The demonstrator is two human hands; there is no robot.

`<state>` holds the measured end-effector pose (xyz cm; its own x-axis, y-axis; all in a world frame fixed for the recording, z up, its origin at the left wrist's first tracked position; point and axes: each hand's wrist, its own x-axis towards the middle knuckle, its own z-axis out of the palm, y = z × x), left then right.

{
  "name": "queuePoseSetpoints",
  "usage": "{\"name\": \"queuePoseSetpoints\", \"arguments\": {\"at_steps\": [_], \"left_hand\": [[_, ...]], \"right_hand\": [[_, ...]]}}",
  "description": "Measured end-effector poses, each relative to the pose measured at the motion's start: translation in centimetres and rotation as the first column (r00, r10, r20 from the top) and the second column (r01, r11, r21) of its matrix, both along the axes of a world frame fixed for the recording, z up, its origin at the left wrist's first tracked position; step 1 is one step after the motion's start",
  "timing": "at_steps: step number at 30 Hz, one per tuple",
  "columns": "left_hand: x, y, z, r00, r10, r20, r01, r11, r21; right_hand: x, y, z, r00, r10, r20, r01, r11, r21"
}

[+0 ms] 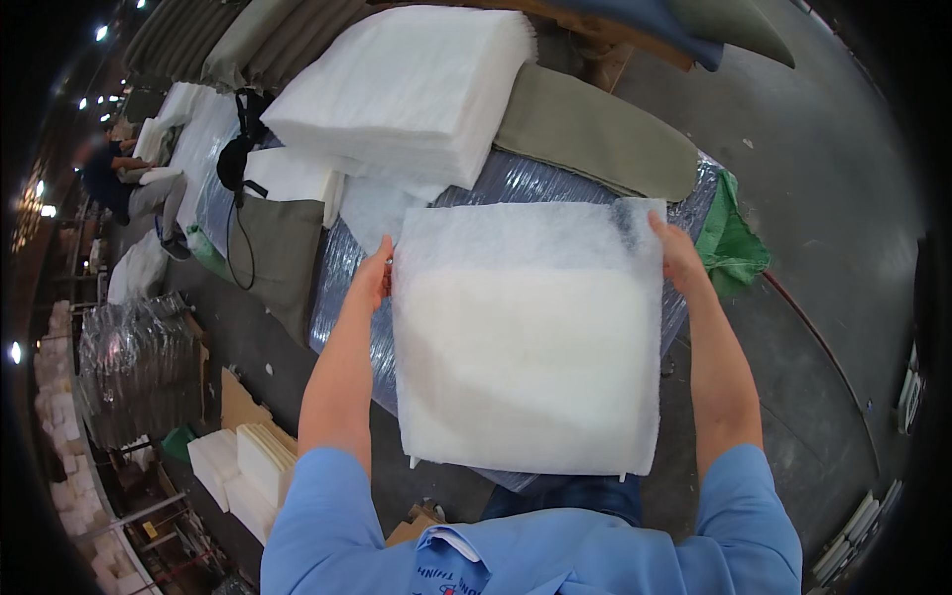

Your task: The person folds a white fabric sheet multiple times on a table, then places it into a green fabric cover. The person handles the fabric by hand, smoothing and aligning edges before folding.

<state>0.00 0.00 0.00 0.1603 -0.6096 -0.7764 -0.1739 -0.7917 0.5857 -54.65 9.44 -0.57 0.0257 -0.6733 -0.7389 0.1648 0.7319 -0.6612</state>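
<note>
Fingers (386,281) of the left hand (375,274) are curled at the left edge of a square, cream-white pad with a translucent, fibrous white cover (526,377); fingers of the right hand (680,256) grip its upper right edge, thumb on the near face. Some fingertips are hidden from me.

The pad is located between the forearms, over the near part of a dark blue work surface wrapped in shiny clear film (339,260). I cannot tell whether the two touch.

Surface, far side: a thick stack of fluffy white square sheets (407,84); to its right, a folded olive-green cloth (595,129). Surface, left side: a grey-green cloth (276,253) draped over the edge. Surface, right side: crumpled green plastic sheeting (731,238).

Room: smooth grey floor (823,218), crossed by a thin reddish hose (815,332). At far left I see a co-worker in dark top (107,183) beneath small bright lamps.
</note>
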Motion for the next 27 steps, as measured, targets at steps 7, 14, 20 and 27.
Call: {"name": "queuePoseSetpoints", "arguments": {"at_steps": [7,14,20,27], "left_hand": [[-5.5,1.6,-3.8,0.998,-0.016,-0.062,0.0,0.968,-0.25],[-4.7,0.9,-4.3,0.914,0.056,0.401,0.185,0.824,-0.536],[-4.6,1.1,-4.4,0.857,0.149,0.493,0.148,0.845,-0.514],[-5.0,-2.0,-2.3,0.991,0.117,-0.059,-0.126,0.977,-0.17]], "right_hand": [[4.0,0.9,-2.3,0.736,0.055,-0.675,-0.098,0.995,-0.026],[6.7,-0.4,-3.5,0.908,-0.088,-0.409,-0.018,0.968,-0.248],[5.5,1.1,-6.5,0.903,-0.366,-0.226,0.31,0.918,-0.248],[4.9,-0.3,-3.3,0.988,-0.103,-0.115,0.091,0.991,-0.099]]}}
